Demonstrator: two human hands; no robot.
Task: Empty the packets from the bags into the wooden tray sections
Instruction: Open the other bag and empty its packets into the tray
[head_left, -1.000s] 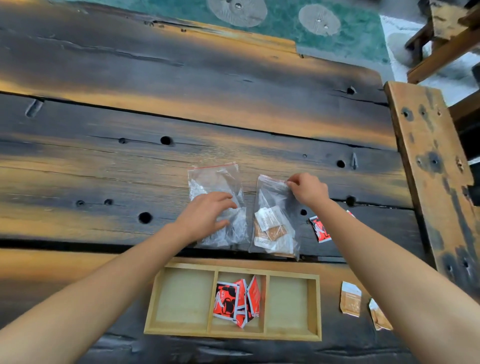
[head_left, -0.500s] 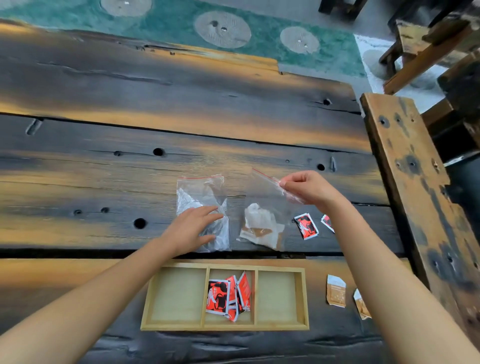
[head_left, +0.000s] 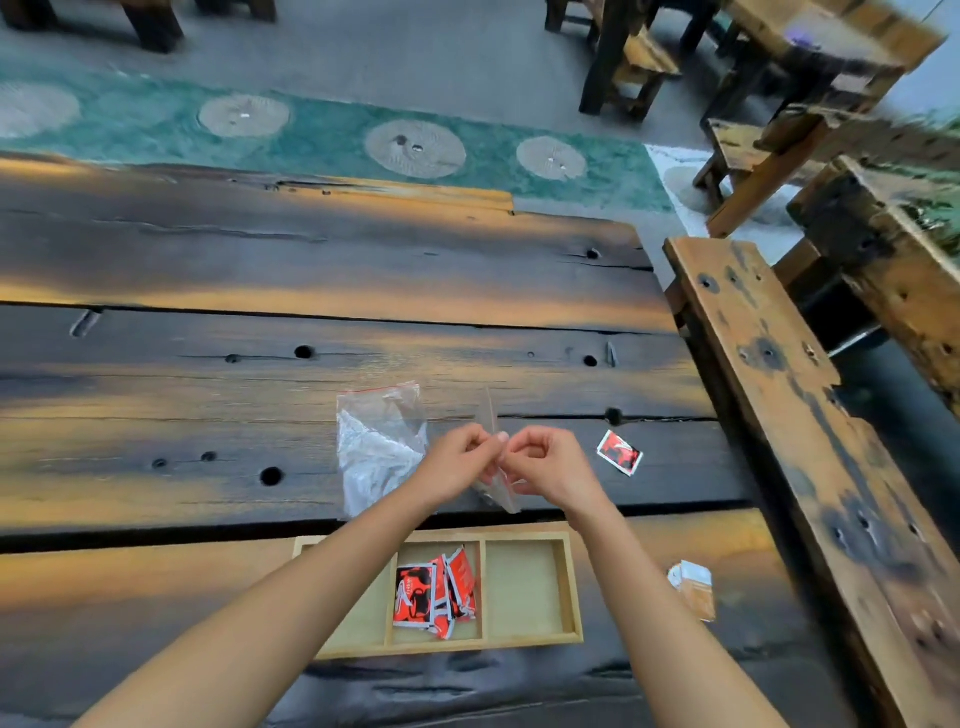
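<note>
Hands, left hand (head_left: 460, 457) and right hand (head_left: 540, 460), are pinching the mouth of a clear bag (head_left: 496, 480) above the table (head_left: 311, 291), seemingly opening it, needing tipping next over the wooden tray (head_left: 569, 587).

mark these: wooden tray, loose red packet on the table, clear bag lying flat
wooden tray (head_left: 524, 642), head view, front rim.
loose red packet (head_left: 619, 453), head view, centre.
clear bag (head_left: 376, 447), head view, middle.
</note>
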